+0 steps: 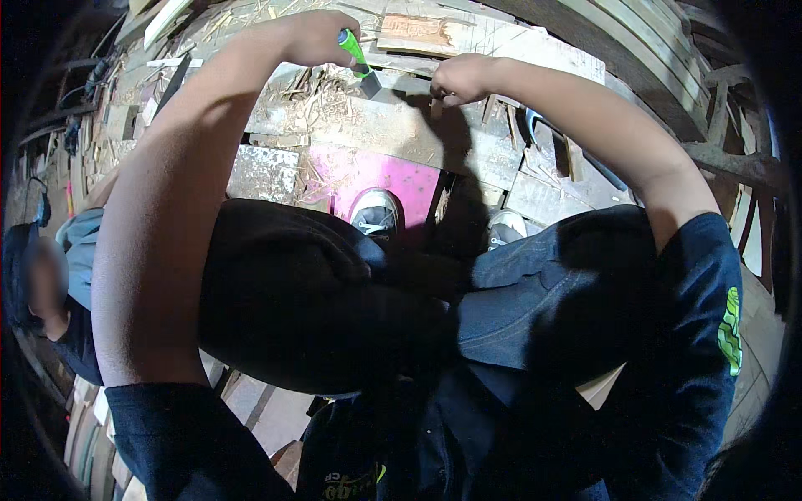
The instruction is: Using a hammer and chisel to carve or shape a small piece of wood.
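At the top of the head view, my left hand (322,37) is closed on a chisel (354,52) with a green and blue handle. Its flat grey blade points down toward the shavings-covered boards (376,125). To the right of the blade, and apart from it, my right hand (464,80) has its fingers curled in. A small light brown bit shows under those fingertips, too small to name. Beyond both hands lies a pale wooden board (493,40) with a rough brown patch.
Wood shavings (322,104) litter the boards. A pink panel (418,179) lies under my left shoe (376,213). Blue curved edging (531,125) shows below my right forearm. Stacked planks (626,46) line the upper right. Another person (79,250) is close at my left.
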`<state>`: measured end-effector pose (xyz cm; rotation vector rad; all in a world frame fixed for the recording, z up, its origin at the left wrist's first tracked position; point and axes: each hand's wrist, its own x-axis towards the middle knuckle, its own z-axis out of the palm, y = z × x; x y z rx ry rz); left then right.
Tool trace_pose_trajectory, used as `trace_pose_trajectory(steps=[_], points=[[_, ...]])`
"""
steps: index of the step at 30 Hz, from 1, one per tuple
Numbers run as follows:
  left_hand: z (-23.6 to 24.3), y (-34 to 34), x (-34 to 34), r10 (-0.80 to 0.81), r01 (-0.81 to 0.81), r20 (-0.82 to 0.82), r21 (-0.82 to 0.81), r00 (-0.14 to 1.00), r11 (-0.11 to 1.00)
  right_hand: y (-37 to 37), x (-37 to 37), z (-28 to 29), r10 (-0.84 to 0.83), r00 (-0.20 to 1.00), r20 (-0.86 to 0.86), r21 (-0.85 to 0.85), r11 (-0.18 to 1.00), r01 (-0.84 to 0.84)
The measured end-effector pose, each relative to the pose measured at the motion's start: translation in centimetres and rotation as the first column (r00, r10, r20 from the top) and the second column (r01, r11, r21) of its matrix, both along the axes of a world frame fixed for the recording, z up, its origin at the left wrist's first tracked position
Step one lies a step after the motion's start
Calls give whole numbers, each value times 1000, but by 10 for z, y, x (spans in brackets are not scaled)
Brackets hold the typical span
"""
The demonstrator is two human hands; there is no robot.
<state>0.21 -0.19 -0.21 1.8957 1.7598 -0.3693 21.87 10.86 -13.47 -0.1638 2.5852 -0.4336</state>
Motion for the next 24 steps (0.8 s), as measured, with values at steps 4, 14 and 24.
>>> trace_pose_trajectory(steps=[4, 14, 24], points=[[0, 1, -1, -25, 25, 9, -11, 1000, 1000, 0, 0, 4, -17, 999, 28, -25, 1000, 17], [16, 15, 12, 113, -114, 127, -4, 985, 994, -1, 1, -17, -14, 1000, 17, 47, 999, 14], [46, 14, 33, 196, -214, 435, -7, 879, 977, -5, 5, -21, -66, 997, -44, -11, 998, 66]])
